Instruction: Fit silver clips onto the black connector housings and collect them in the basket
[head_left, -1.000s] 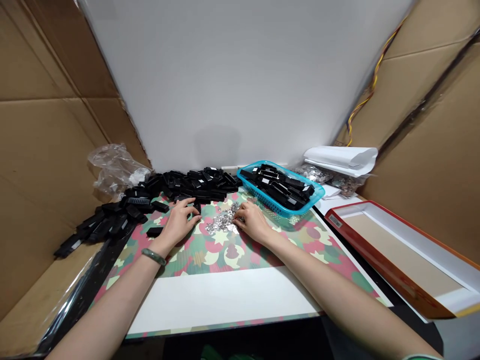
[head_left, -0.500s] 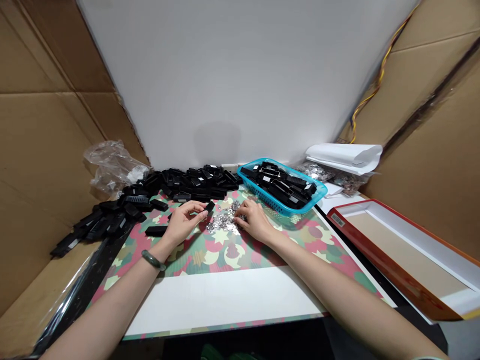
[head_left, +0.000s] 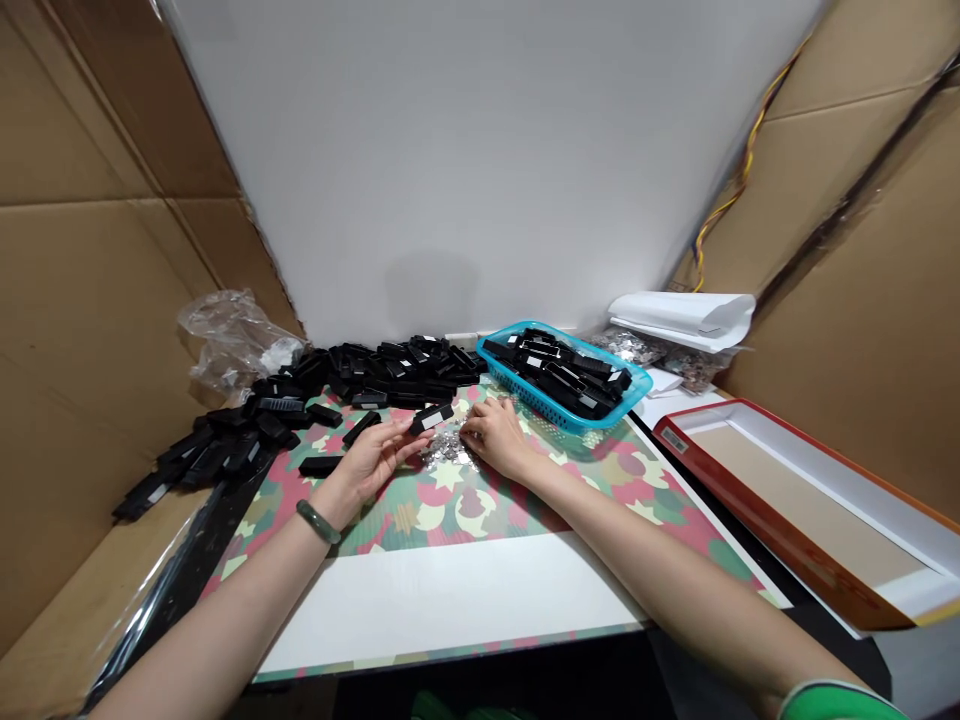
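Between the thumb and fingers of my left hand (head_left: 373, 458) is a small black plastic case (head_left: 431, 418), tilted so a pale strip on its side shows. My right hand (head_left: 495, 437) is closed at the right edge of a pile of small silvery metal pieces (head_left: 448, 450); its fingertips are pinched, and what they hold, if anything, is too small to name. Two loose black pieces, one flat (head_left: 320, 466) and one slanted (head_left: 361, 428), lie left of the pile near my left hand.
A heap of black plastic parts (head_left: 390, 370) stretches along the back and left. At back right stands a blue basket (head_left: 555, 413) full of similar parts. Clear plastic bags (head_left: 232, 340), white paper (head_left: 682, 315) and an open shallow box (head_left: 765, 520) flank the patterned board (head_left: 480, 580).
My left hand has turned the black case, so its pale strip now shows, and the palm has rolled upward. My right hand stays by the metal pieces, shifted slightly.
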